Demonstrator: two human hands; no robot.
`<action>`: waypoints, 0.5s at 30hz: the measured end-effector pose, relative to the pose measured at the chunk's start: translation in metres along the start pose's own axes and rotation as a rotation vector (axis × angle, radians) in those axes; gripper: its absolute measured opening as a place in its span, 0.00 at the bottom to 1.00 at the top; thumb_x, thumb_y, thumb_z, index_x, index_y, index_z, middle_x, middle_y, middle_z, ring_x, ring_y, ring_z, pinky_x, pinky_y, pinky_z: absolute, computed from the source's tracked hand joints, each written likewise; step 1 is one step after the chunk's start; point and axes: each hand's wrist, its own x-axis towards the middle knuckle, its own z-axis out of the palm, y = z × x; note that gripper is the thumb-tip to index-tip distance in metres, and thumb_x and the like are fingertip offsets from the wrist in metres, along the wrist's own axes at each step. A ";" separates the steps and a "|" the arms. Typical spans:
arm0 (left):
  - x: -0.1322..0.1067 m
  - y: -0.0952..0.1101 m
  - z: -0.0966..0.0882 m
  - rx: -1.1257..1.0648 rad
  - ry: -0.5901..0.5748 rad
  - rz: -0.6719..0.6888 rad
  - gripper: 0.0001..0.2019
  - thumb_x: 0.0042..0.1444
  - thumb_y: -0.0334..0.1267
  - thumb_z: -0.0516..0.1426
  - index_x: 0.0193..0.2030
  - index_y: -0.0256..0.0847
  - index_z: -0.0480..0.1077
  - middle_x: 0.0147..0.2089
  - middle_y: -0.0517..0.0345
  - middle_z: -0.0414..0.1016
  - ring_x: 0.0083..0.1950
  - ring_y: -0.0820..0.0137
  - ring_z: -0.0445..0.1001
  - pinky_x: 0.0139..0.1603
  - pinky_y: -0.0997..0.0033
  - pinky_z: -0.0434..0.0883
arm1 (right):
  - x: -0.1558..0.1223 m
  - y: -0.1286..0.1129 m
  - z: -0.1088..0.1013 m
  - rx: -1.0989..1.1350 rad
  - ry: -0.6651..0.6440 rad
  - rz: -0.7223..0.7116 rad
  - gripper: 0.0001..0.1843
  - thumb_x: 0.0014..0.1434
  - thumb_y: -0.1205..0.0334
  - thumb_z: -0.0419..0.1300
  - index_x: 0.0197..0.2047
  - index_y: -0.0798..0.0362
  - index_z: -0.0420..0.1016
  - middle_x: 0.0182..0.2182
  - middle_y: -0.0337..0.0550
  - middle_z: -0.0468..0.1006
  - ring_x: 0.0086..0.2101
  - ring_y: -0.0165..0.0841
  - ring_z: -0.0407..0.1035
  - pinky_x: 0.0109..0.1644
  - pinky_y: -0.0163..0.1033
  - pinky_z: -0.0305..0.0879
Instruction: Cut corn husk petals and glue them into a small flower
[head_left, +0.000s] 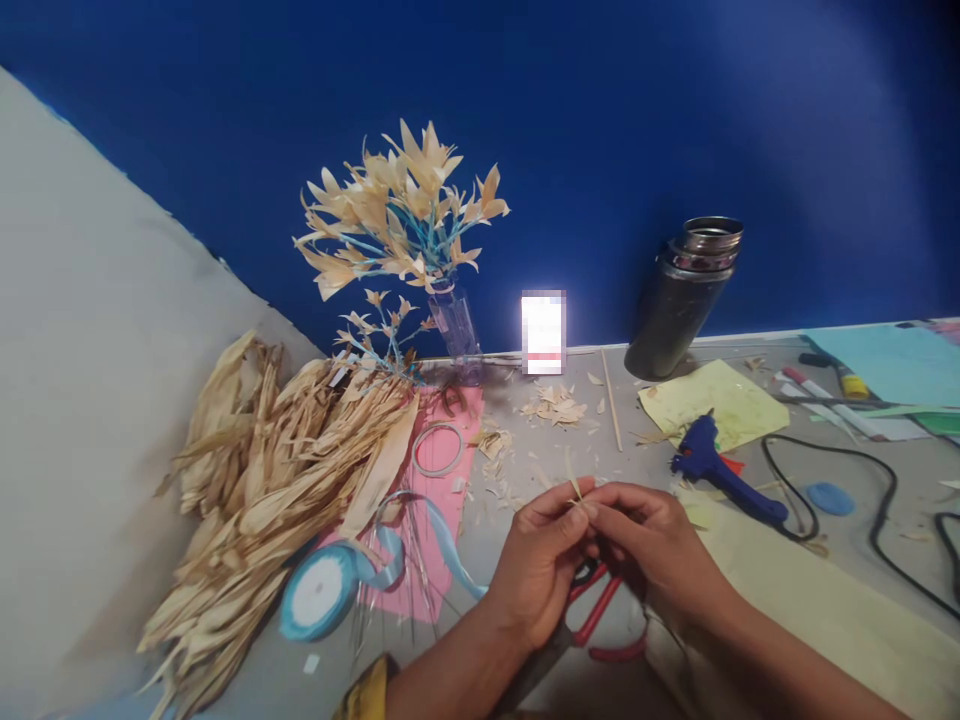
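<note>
My left hand (544, 560) and my right hand (652, 540) meet at the front middle, fingertips pinched together. Between them is a thin pale strip of corn husk (574, 478), its tip sticking up above the fingers. Most of the strip is hidden by the fingers. Under my hands lie red-handled scissors (600, 612), partly covered by my left wrist. Left of my hands, a roll of light blue ribbon (319, 592) trails a loose end over pink paper (465, 440). Husk scraps (556, 405) are scattered just beyond my fingers.
Dried corn husks (277, 500) are heaped at left. Husk flowers (405, 200) stand in a clear vase (454, 325) by the blue wall. A blue glue gun (724, 470), its black cable (862, 455), yellow paper (712, 400) and a dark flask (679, 310) occupy the right. A phone-like lit screen (544, 330) glows behind.
</note>
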 end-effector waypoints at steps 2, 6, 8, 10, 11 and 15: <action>0.000 -0.001 0.000 0.026 0.028 0.014 0.22 0.38 0.42 0.76 0.41 0.36 0.83 0.35 0.53 0.80 0.32 0.74 0.72 0.36 0.75 0.68 | -0.002 -0.003 0.002 -0.102 0.029 -0.036 0.14 0.56 0.52 0.66 0.27 0.54 0.81 0.20 0.38 0.76 0.22 0.29 0.66 0.27 0.33 0.61; 0.001 -0.003 -0.001 0.024 0.055 0.055 0.20 0.40 0.44 0.75 0.38 0.35 0.83 0.33 0.53 0.79 0.33 0.72 0.73 0.40 0.72 0.69 | -0.005 -0.008 0.005 -0.256 0.084 -0.124 0.14 0.57 0.53 0.64 0.26 0.53 0.82 0.23 0.40 0.80 0.26 0.34 0.72 0.32 0.35 0.67; 0.002 -0.002 -0.001 0.005 0.057 0.057 0.19 0.39 0.43 0.75 0.37 0.35 0.83 0.33 0.54 0.79 0.33 0.72 0.73 0.41 0.72 0.70 | -0.005 -0.009 0.005 -0.278 0.076 -0.133 0.14 0.57 0.53 0.63 0.26 0.52 0.81 0.23 0.40 0.81 0.26 0.34 0.73 0.33 0.35 0.67; 0.002 -0.001 0.000 -0.029 0.063 0.053 0.17 0.36 0.41 0.76 0.33 0.35 0.82 0.33 0.55 0.78 0.33 0.73 0.73 0.40 0.72 0.70 | -0.005 -0.009 0.005 -0.280 0.055 -0.127 0.15 0.58 0.53 0.62 0.26 0.52 0.80 0.23 0.40 0.80 0.26 0.34 0.72 0.33 0.35 0.67; 0.002 0.000 0.000 -0.048 0.063 0.051 0.16 0.35 0.39 0.76 0.31 0.35 0.81 0.32 0.56 0.78 0.33 0.73 0.73 0.39 0.73 0.71 | -0.005 -0.009 0.005 -0.280 0.044 -0.123 0.15 0.59 0.53 0.62 0.26 0.52 0.80 0.23 0.39 0.80 0.26 0.33 0.71 0.33 0.34 0.66; 0.002 0.005 0.001 -0.073 0.017 0.030 0.15 0.35 0.36 0.76 0.26 0.36 0.76 0.29 0.60 0.74 0.27 0.76 0.70 0.31 0.74 0.70 | -0.004 -0.005 0.003 -0.261 -0.045 -0.083 0.19 0.62 0.50 0.59 0.25 0.53 0.75 0.19 0.35 0.72 0.22 0.28 0.63 0.27 0.33 0.59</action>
